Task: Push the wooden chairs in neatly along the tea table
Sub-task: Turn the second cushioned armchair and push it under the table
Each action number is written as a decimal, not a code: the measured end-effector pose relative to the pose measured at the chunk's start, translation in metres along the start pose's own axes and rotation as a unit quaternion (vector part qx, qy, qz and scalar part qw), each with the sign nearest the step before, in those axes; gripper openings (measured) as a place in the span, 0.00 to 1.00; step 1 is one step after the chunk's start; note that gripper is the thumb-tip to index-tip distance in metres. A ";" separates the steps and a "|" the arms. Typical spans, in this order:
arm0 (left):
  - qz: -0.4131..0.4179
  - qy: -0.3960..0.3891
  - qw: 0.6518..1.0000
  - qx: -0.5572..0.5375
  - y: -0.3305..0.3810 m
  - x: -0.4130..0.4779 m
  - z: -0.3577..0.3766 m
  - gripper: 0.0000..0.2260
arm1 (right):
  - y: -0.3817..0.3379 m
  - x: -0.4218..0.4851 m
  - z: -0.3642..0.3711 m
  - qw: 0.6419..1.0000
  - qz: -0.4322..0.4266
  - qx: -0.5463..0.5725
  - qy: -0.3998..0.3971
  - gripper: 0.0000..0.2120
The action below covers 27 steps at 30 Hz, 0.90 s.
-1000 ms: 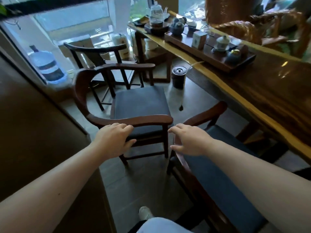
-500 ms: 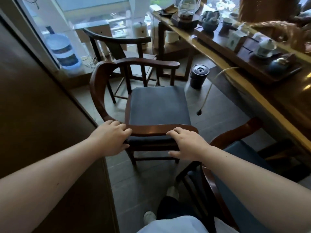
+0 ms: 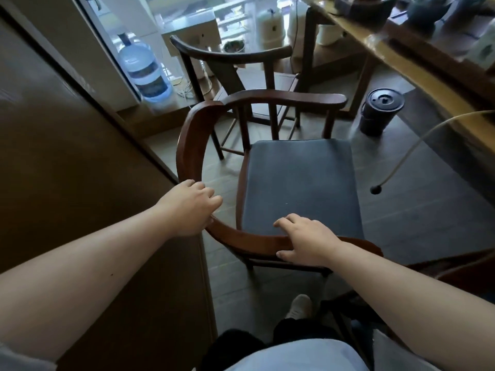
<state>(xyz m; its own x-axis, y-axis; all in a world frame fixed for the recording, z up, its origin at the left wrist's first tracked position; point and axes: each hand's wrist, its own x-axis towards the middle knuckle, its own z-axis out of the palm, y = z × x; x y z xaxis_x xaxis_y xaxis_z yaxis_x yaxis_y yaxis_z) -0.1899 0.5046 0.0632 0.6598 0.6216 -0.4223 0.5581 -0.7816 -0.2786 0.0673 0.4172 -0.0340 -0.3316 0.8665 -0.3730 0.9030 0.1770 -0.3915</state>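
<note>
Both hands down on the armchair (image 3: 300, 188): right hand (image 3: 310, 241) closed over its near armrest, left hand (image 3: 191, 208) curled on the curved back rail. Gripped, not yet pushed. Beyond the armchair, tea table (image 3: 396, 62) well apart to the right. Next, likely: swing seat toward table edge, shove straight.

Grey tiled floor (image 3: 417, 218), daylit window (image 3: 187, 20)
</note>
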 end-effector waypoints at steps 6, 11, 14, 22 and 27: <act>-0.004 -0.038 0.998 0.043 -0.025 0.023 0.012 0.21 | 0.001 0.032 0.004 0.999 0.004 0.029 -0.045 0.34; 0.041 -0.066 0.996 0.054 -0.058 0.051 0.024 0.24 | -0.001 0.051 0.009 0.996 0.037 0.080 -0.030 0.39; 0.112 -0.084 0.988 0.072 -0.073 0.063 0.033 0.25 | -0.010 0.063 0.016 0.994 0.050 0.091 -0.023 0.39; 0.127 -0.161 0.966 0.155 -0.106 0.082 0.070 0.22 | -0.026 0.089 0.055 0.988 0.054 0.013 -0.146 0.33; 0.134 -0.115 0.965 0.193 -0.109 0.085 0.089 0.16 | -0.025 0.086 0.065 0.996 0.025 -0.007 -0.089 0.23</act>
<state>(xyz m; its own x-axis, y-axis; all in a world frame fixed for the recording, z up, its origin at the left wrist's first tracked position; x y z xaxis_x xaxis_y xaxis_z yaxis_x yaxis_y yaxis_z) -0.2395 0.6382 -0.0194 0.6002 0.4018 -0.6916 0.1255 -0.9013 -0.4146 -0.0015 0.4573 -0.1109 -0.3284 0.7781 -0.5354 0.9228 0.1434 -0.3575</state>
